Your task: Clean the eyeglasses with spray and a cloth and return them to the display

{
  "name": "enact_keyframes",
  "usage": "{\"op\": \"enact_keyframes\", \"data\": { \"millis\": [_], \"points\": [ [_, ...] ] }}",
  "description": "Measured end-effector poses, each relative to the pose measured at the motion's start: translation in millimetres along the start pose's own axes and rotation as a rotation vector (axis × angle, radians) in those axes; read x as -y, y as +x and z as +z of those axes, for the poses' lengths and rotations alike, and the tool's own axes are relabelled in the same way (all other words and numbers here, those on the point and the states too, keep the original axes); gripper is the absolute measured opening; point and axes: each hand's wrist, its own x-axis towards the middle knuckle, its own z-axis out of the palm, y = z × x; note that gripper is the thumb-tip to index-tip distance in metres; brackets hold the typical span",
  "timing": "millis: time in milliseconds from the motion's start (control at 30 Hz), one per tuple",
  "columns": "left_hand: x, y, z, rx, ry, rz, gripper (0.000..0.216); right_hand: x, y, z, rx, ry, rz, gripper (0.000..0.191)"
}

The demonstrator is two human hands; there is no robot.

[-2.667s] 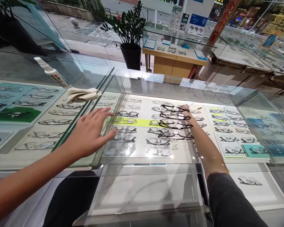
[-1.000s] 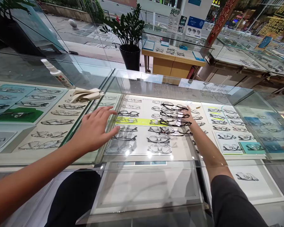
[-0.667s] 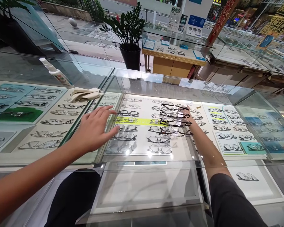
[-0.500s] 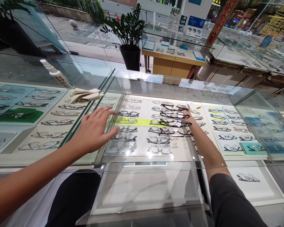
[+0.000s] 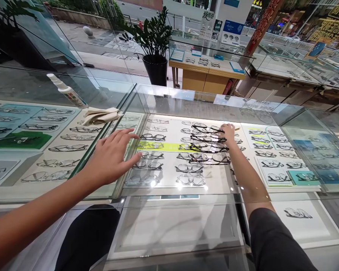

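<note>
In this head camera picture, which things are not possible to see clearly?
Head view, right hand: its fingers are too small and sit behind the reflecting glass top; a grip on the dark glasses cannot be told.
Head view, spray bottle: the label print is too small.
Head view, left hand: its palm faces down, hidden by the hand itself.

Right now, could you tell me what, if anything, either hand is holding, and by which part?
Left hand lies open on the glass top, holding nothing. Right hand meets the dark frames at their right ends; a grip cannot be told.
</note>
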Motion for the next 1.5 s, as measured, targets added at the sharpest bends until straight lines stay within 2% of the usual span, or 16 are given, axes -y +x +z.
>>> {"op": "enact_keyframes", "data": {
  "millis": [100,167,333,567,800,1033,1200,1500],
  "points": [
    [-0.2,0.2,-0.4,0.001,0.000,0.009,0.059,-27.9,-2.6,5.7,0.032,0.023,0.167,0.035],
    [-0.9,0.8,-0.7,0.010,0.002,0.005,0.059,-42.8,-8.2,11.8,0.062,0.039,0.205,0.037],
    [-3.5,2.3,-1.7,0.018,0.001,-0.012,0.061,-61.5,-18.0,23.8,0.117,0.074,0.170,0.039],
    [-4.8,2.0,-3.5,0.031,0.011,-0.028,0.062,-78.6,-23.4,23.8,0.159,0.075,0.146,0.040],
    [-5.2,3.5,-2.7,0.031,0.015,-0.032,0.064,-89.9,-30.4,21.5,0.169,0.072,0.154,0.043],
    [-5.2,3.8,-4.1,0.023,0.022,-0.019,0.064,-102.4,-38.6,5.2,0.179,0.078,0.102,0.030],
    [-5.0,4.5,-3.1,0.017,0.031,-0.018,0.065,-99.4,-49.4,5.5,0.165,0.059,0.055,0.030],
    [-5.6,4.8,-3.1,0.017,0.008,-0.020,0.064,-106.4,-62.0,0.8,0.138,0.029,0.102,0.033]
  ]
}}
